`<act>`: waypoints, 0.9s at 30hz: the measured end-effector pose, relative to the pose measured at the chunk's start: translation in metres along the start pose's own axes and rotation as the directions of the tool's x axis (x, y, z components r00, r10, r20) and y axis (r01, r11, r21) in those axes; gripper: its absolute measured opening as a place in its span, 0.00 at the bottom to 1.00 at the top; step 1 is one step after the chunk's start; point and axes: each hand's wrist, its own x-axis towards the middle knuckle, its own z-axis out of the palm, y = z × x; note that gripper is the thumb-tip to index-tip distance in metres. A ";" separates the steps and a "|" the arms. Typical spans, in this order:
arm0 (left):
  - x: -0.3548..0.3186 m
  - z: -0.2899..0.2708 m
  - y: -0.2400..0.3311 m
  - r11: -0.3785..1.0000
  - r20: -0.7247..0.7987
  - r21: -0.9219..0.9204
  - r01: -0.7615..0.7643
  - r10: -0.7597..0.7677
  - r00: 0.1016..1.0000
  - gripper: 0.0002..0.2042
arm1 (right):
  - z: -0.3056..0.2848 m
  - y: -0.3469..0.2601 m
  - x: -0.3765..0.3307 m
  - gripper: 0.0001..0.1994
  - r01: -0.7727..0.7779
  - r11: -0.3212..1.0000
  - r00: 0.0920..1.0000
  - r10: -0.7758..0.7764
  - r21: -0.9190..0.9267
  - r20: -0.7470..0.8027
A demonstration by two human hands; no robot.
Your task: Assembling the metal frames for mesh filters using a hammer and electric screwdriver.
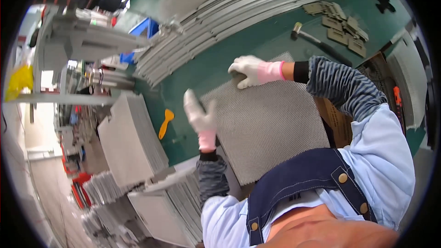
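Mesh sheet (pixel 275 131): grey and finely perforated, spread just right of the left hand and on the near side of the right hand, toward the apron (pixel 298 170).
Left hand (pixel 200 117): gloved, fingers extended and thumb raised — nothing is seen to be grasped; whether the sheet's left edge is touched cannot be told.
Right hand (pixel 252 70): held over the far edge, fingers curved about a dark patch; whether anything is pinched there cannot be told.
Mesh handling: judged light and springy, easily dented or bent, with cut edges by which gloves may be snagged.
Mesh hold: best taken by opposite edges, flat between both palms — a single-corner pinch could leave a crease.
Tools: a yellow scraper (pixel 166 123) is left of the left hand; a hammer (pixel 317 42) lies beyond the right hand, to its right.
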 end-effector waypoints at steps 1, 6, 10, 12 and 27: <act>-0.006 -0.007 -0.005 0.957 -0.125 -0.203 0.206 -0.234 0.964 0.26 | -0.007 -0.014 -0.001 0.23 -0.064 0.974 0.996 0.048 0.216 0.075; 0.006 -0.023 0.000 0.434 0.405 -0.712 0.552 -0.388 0.828 0.09 | -0.083 -0.055 0.025 0.16 -0.264 0.944 0.837 0.121 0.200 0.533; 0.006 -0.026 0.027 0.445 0.267 -0.810 0.382 -0.299 0.916 0.07 | -0.092 -0.077 0.027 0.17 -0.367 0.925 0.624 0.323 -0.098 0.711; 0.001 -0.031 0.030 0.492 0.239 -0.788 0.369 -0.308 0.921 0.07 | -0.090 -0.082 0.023 0.18 -0.338 0.939 0.653 0.284 -0.065 0.703; -0.003 -0.036 0.041 0.624 0.121 -0.724 0.294 -0.305 0.945 0.11 | -0.088 -0.091 0.027 0.16 -0.204 0.976 0.730 0.200 -0.071 0.654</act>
